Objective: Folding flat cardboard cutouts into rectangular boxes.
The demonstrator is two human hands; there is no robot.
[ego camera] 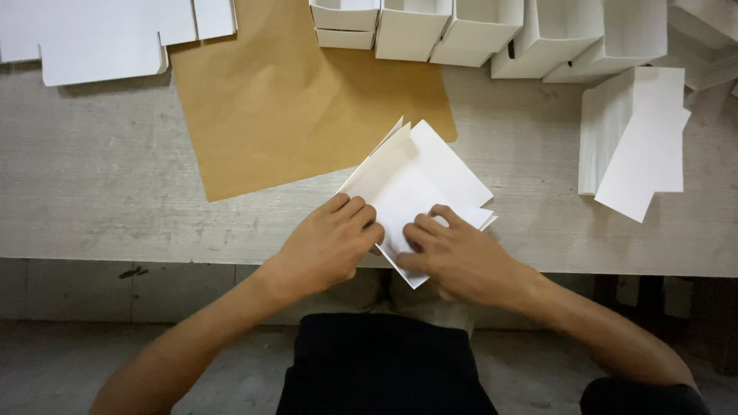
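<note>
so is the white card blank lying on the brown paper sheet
No, the white card blank lies mostly on the bare table, overlapping only the brown paper sheet edge.
</note>
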